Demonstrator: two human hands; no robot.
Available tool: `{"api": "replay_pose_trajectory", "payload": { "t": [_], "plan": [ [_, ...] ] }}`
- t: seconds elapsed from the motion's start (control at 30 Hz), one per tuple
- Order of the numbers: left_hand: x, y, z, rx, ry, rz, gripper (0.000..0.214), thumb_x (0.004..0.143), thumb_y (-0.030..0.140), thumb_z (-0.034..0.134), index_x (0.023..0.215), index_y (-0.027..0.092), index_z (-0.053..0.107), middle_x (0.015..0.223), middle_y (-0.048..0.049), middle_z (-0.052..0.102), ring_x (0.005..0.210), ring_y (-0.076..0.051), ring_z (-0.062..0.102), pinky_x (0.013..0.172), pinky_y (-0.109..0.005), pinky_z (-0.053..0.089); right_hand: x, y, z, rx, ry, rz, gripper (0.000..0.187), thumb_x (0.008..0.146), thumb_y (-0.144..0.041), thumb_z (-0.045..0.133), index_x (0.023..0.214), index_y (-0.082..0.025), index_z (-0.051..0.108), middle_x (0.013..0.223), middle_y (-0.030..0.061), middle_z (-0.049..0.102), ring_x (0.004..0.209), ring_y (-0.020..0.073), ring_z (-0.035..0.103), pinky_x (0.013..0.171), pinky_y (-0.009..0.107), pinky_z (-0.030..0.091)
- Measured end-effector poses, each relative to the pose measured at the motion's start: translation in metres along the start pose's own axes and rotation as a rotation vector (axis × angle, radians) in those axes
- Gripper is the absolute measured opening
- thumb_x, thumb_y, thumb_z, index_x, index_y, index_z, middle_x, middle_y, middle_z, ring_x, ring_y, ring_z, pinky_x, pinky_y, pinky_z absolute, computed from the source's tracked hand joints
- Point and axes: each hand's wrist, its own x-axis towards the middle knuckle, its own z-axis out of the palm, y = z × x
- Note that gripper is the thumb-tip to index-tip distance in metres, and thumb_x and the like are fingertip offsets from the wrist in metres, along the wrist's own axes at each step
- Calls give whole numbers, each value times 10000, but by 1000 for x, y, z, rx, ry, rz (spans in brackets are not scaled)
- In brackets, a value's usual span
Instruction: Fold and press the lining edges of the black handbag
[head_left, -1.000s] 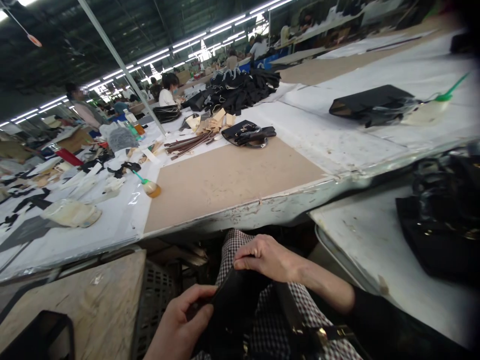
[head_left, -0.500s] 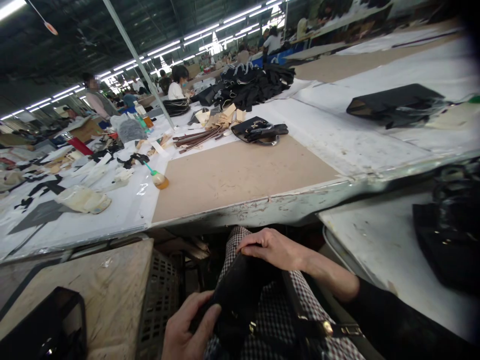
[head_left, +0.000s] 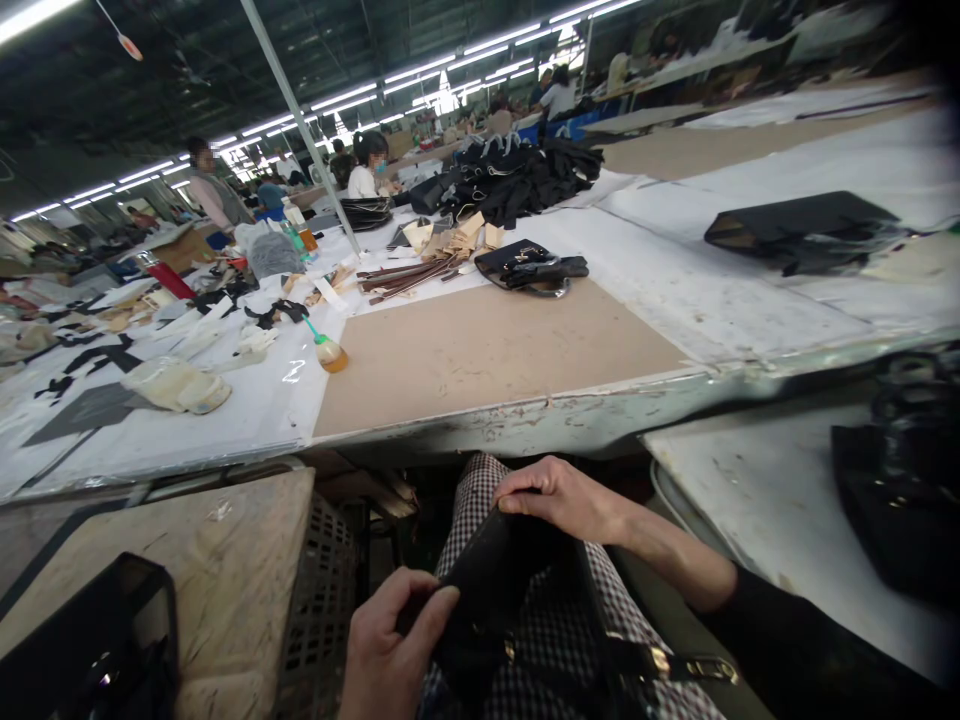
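Apparently part-made, a black bag (head_left: 480, 565) rests across a person's checked lap (head_left: 474, 485), its strap (head_left: 630, 655) and gold-toned fittings (head_left: 660, 662) seemingly on; whether its edge is finished cannot be told. The left hand (head_left: 397, 635) pinches that edge at the near end, the right hand (head_left: 570, 503) at the far end. Beyond, a second bag (head_left: 525, 265) lies on the worktop (head_left: 660, 270); a third bag (head_left: 889, 510) sits at right.
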Motion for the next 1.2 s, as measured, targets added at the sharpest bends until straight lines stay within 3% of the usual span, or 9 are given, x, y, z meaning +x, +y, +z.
{"api": "replay_pose_trajectory", "payload": {
  "t": [0.3, 0.4, 0.53, 0.67, 0.73, 0.83, 1.03, 1.1, 1.2],
  "plan": [
    [28, 18, -8, 159, -173, -26, 618, 874, 620, 606, 516, 195, 336, 562, 56, 256, 549, -105, 284, 516, -247, 211, 0, -5, 14, -139, 36, -12, 250, 945, -385, 598, 871, -224, 774, 831, -20, 728, 817, 189, 649, 797, 272, 479],
    [40, 22, -9, 184, -93, 20, 579, 901, 578, 593, 513, 191, 407, 522, 57, 315, 525, -105, 325, 523, -250, 230, 0, -9, 15, -149, 31, -29, 246, 952, -368, 590, 868, -230, 776, 834, -29, 734, 812, 179, 649, 798, 264, 472],
    [41, 26, -16, -62, 84, 7, 431, 998, 548, 427, 915, 184, 642, 619, 45, 481, 531, -116, 403, 506, -221, 313, -1, -10, 12, -160, 38, 4, 254, 945, -386, 594, 862, -229, 776, 844, -25, 739, 817, 183, 651, 773, 261, 469],
    [23, 25, -23, -364, 26, -6, 447, 940, 501, 587, 1278, 209, 586, 965, -51, 698, 630, -124, 533, 546, -220, 431, -2, -5, 10, -170, 58, 24, 254, 944, -393, 587, 880, -235, 776, 857, -23, 743, 826, 190, 653, 764, 263, 470],
    [14, 23, -23, -321, -25, -2, 382, 906, 470, 652, 1193, 218, 655, 1074, -69, 716, 769, -154, 605, 647, -233, 477, -1, -3, 10, -166, 59, 11, 244, 944, -379, 586, 887, -237, 775, 867, -26, 746, 831, 187, 653, 777, 261, 469],
    [6, 21, -17, -86, -97, 32, 253, 885, 439, 691, 991, 214, 735, 886, -31, 718, 752, -169, 615, 644, -231, 449, 1, -3, 11, -164, 52, -6, 227, 942, -357, 590, 885, -236, 773, 875, -29, 750, 834, 184, 656, 797, 258, 467],
    [8, 19, -1, 259, 95, 315, 331, 999, 366, 539, 765, 204, 707, 699, -18, 658, 641, -148, 599, 640, -237, 405, 1, -6, 10, -176, 61, -13, 214, 943, -341, 593, 873, -246, 771, 874, -41, 750, 835, 177, 660, 777, 243, 461],
    [9, 17, 1, 201, 136, 271, 365, 985, 400, 554, 717, 197, 696, 641, -2, 625, 594, -134, 560, 603, -228, 388, 0, -7, 9, -179, 64, -13, 219, 945, -356, 593, 875, -251, 773, 877, -43, 750, 838, 178, 662, 773, 242, 464],
    [13, 11, -3, -31, 191, 4, 417, 912, 508, 630, 662, 178, 674, 586, 17, 586, 557, -118, 528, 535, -193, 384, -3, -7, 7, -182, 79, 9, 241, 941, -393, 594, 880, -255, 782, 862, -35, 751, 834, 192, 665, 765, 253, 474]
  ]
}}
